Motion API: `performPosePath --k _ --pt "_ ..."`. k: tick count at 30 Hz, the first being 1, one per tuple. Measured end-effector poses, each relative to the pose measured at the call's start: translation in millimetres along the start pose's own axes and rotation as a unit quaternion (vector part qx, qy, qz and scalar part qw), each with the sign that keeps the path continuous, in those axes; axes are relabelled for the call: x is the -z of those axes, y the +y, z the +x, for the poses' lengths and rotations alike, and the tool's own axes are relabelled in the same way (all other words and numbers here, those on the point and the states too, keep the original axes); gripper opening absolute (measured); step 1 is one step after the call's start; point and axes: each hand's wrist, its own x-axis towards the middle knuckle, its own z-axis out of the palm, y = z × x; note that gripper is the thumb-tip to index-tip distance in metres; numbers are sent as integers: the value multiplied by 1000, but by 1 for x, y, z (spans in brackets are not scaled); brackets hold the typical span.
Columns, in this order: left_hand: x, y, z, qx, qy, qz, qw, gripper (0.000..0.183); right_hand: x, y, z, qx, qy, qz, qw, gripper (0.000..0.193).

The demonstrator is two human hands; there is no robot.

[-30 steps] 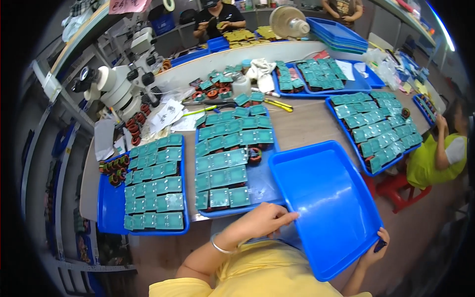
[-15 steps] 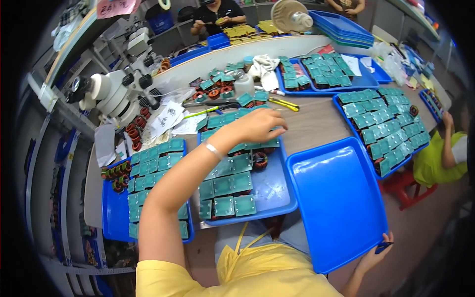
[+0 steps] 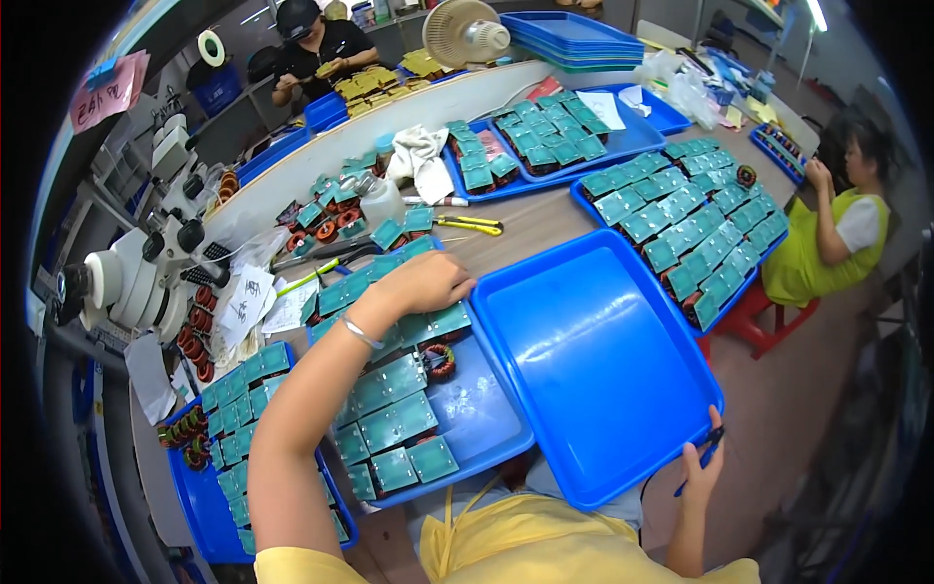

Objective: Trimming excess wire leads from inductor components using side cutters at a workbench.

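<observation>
A bare-bottomed blue tray (image 3: 593, 341) lies tilted in front of me, overlapping the edge of a loaded blue tray. My left hand (image 3: 428, 282) is at its far-left corner, fingers curled against the rim. My right hand (image 3: 702, 462) grips the near-right corner and also has a small dark-handled hand tool (image 3: 715, 435) in its fingers; the kind of tool is hard to make out. Under my left arm the loaded tray (image 3: 501, 443) carries rows of green circuit boards (image 3: 394, 423) on wound coils. One loose toroidal coil (image 3: 439, 361) sits beside them.
More board-filled trays stand at the left (image 3: 209, 516) and right (image 3: 696, 224). Behind are yellow-handled cutters (image 3: 469, 225), a white cloth (image 3: 418, 161), a bottle (image 3: 381, 202), a microscope (image 3: 126, 282) and a fan (image 3: 462, 34). Co-workers sit across the partition and at the right.
My left hand has come down to the bare tray's far-left corner. That tray has shifted up and left in view, with my right hand still on it. The whole view has turned right.
</observation>
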Motion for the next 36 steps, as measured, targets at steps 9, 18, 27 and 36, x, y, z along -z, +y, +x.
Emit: performPosePath --k 9,18,27,36 --pt "4 -7 -13 3 31 -1 1000 30 -47 -11 31 -81 -44 13 996 56" --pt "3 -5 -26 21 13 41 999 26 -87 14 63 3 -14 9 1000 59" --pt "44 62 -108 120 183 67 973 37 -53 1 25 69 -69 94 991 43" --pt "-4 102 -117 200 98 198 955 58 -117 -24 -8 77 -374 75 921 31"
